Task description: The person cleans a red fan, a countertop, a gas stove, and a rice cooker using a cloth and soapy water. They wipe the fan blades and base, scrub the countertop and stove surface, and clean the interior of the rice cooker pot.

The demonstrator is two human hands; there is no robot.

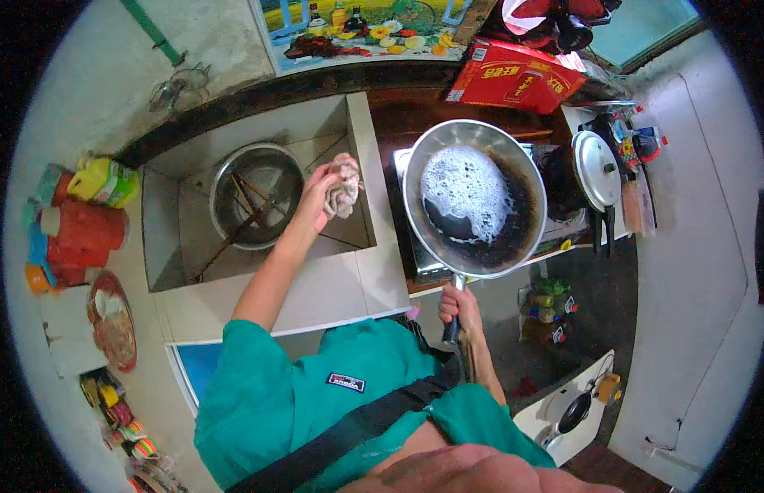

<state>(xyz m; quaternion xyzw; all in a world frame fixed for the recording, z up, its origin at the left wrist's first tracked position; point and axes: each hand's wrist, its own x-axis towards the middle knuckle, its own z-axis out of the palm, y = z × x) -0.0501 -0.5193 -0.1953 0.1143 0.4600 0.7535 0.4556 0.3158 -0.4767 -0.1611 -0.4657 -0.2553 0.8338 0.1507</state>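
Note:
My left hand (317,194) grips a crumpled, stained cloth (343,186) above the right part of a tiled sink (258,277). Below and left of it, inside the sink, stands a round metal basin (219,212) with chopsticks and a long stick lying across it. My right hand (461,310) is closed around the handle of a large metal frying pan (537,203). White foam (465,185) and dark liquid lie in the pan, and its inside is browned on the right. The pan is over a gas stove (426,262); whether it touches the stove cannot be told.
A pressure cooker (594,169) stands right of the pan, its black handle towards me. Behind is a red cardboard box (517,77). Left of the sink are a yellow-green detergent jug (104,182), red containers (92,231) and a red-rimmed round tray (130,333).

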